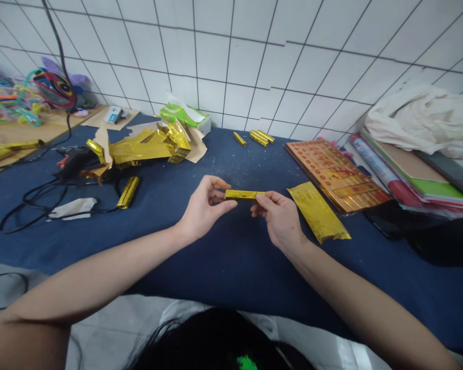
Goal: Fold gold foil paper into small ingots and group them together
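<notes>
Between my two hands a narrow gold foil roll (244, 195) is held level above the blue cloth. My left hand (207, 205) has its thumb and fingers around the roll's left end. The right end is pinched between the thumb and fingers of my right hand (277, 211). A flat gold foil sheet (319, 211) lies just right of my right hand. Several short gold rolls (259, 137) rest near the wall, and another gold roll (128, 192) lies to the left.
At the left are a black glue gun (75, 160) with its cable, crumpled gold foil (142, 146) and a green tissue box (185, 115). At the right lie an orange-gold patterned pack (337, 174), stacked books (420, 177) and white cloth (424, 121).
</notes>
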Demonstrator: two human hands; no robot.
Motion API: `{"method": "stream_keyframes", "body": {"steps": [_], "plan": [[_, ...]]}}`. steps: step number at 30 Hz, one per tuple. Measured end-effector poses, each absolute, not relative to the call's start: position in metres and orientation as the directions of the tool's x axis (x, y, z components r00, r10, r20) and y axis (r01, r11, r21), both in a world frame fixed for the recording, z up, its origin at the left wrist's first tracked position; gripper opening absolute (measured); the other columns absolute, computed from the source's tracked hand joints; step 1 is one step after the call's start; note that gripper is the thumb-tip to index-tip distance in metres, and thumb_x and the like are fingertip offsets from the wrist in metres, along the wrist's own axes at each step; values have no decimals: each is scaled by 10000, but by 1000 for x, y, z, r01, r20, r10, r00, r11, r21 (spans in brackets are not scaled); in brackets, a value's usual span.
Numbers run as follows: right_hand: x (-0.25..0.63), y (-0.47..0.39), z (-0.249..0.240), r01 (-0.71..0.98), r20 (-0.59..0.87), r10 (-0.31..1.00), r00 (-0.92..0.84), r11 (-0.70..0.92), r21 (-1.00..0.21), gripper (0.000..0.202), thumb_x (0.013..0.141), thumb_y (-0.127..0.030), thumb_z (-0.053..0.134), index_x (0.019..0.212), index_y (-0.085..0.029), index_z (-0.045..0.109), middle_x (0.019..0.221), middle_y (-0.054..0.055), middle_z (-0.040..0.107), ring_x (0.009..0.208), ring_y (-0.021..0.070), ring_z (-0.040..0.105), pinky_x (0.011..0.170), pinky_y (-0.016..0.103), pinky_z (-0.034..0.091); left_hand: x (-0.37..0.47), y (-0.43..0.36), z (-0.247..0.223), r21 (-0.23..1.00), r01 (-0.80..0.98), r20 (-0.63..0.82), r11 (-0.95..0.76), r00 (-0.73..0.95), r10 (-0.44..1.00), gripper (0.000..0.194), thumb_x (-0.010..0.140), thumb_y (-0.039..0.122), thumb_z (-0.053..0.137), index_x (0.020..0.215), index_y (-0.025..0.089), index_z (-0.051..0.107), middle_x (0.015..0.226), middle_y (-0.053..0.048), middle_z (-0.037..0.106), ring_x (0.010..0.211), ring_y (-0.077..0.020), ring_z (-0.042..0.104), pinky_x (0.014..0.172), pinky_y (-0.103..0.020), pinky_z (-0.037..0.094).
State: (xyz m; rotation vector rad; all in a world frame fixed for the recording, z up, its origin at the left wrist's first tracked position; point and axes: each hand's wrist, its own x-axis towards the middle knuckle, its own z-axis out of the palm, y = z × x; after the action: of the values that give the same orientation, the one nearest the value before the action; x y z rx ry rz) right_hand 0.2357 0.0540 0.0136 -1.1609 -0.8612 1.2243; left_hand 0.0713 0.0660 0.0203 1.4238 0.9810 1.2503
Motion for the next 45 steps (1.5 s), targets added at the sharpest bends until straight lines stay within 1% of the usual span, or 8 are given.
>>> {"method": "stream_keyframes", "body": {"steps": [3, 7, 15, 22, 27, 37, 40, 45], "plan": [[232, 51, 14, -282, -155, 983, 98, -122, -952, 176, 613, -297, 701, 609, -159, 592, 474, -28, 567, 429, 95, 513, 450, 233, 415, 69, 63, 20, 914, 201, 295, -354, 272, 916, 426, 661, 224, 706, 1059, 196, 559, 1053, -49, 611, 911, -161, 591, 794, -282, 462], [229, 44, 15, -309, -175, 984, 18, -161, -937, 181, 629, -310, 703, 654, -155, 612, 522, -28, 582, 462, 92, 533, 468, 227, 423, 69, 60, 20, 872, 306, 285, -383, 320, 903, 239, 730, 258, 642, 953, 172, 637, 893, -34, 657, 815, -151, 608, 762, -277, 472], [224, 39, 15, -235, -96, 995, 4, -93, -968, 142, 621, -251, 705, 696, -166, 619, 592, -32, 605, 500, 85, 531, 499, 229, 418, 70, 59, 19, 943, 193, 215, -271, 268, 939, 188, 736, 225, 617, 893, 128, 652, 695, -6, 630, 524, -66, 517, 515, -186, 439], [224, 38, 12, -113, -19, 999, 40, -14, -993, 157, 679, -284, 672, 688, -164, 572, 550, -40, 572, 486, 86, 520, 490, 231, 422, 70, 57, 19, 976, 102, 153, -191, 297, 943, 204, 753, 274, 611, 895, 134, 655, 710, -11, 632, 543, -67, 533, 521, -179, 455], [227, 40, 8, -120, 38, 998, 53, 44, -992, 276, 665, -301, 701, 862, -201, 536, 731, -38, 621, 524, 100, 580, 484, 240, 457, 70, 62, 20, 999, -3, 34, -35, 341, 940, 159, 746, 261, 611, 795, 116, 656, 577, 4, 605, 485, -78, 548, 492, -191, 467], [230, 44, 8, -71, 21, 1000, 4, 21, -997, 189, 704, -318, 652, 816, -173, 607, 624, -33, 599, 468, 93, 556, 474, 248, 473, 75, 66, 23, 928, -205, -242, 313, 307, 920, 62, 701, 158, 627, 714, 98, 636, 593, -21, 632, 464, -89, 578, 446, -181, 471], [230, 44, 9, -42, 69, 997, -42, 67, -997, 282, 669, -293, 684, 920, -192, 604, 738, -22, 625, 535, 100, 592, 545, 270, 508, 72, 70, 24, 885, -217, -330, 412, 330, 884, 56, 727, 153, 603, 736, 101, 622, 585, -26, 627, 433, -90, 571, 419, -179, 460], [232, 46, 9, 45, 70, 997, -37, 72, -996, 168, 719, -317, 638, 788, -165, 631, 590, -14, 625, 504, 113, 593, 543, 272, 508, 70, 70, 25, 877, -236, -310, 419, 388, 868, 178, 777, 255, 594, 865, 101, 610, 660, -50, 644, 513, -114, 612, 451, -189, 482]]}}
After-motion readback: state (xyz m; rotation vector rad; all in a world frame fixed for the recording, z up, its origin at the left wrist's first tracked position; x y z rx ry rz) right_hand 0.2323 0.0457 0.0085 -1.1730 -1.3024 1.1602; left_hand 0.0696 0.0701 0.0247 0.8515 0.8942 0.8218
